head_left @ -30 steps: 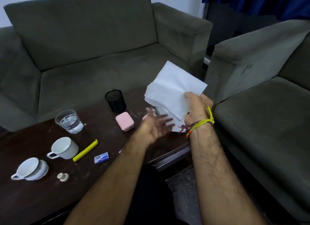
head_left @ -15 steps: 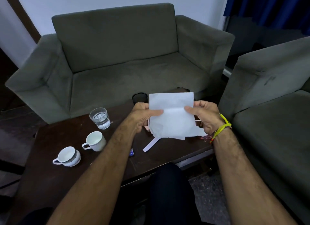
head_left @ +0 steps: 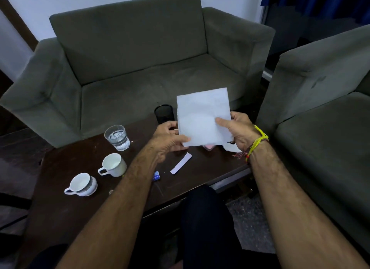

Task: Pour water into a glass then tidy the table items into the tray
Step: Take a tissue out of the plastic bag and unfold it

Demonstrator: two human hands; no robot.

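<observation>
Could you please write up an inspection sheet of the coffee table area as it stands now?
Surface: dark wooden coffee table, scuffed.
Job's things: glass holds water; white paper sheet held above the table; no tray seen.
Clutter: upright white mug, tilted cup, black mesh pen holder, paper strip, small blue packet.
Grippers: left hand and right hand each pinch the sheet.
Cables: nothing seen.
Surroundings: grey sofa, grey armchair, blue curtain.

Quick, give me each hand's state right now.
Left hand: pinching the lower left corner of the white paper.
Right hand: gripping the paper's right edge, thumb on its front.
</observation>
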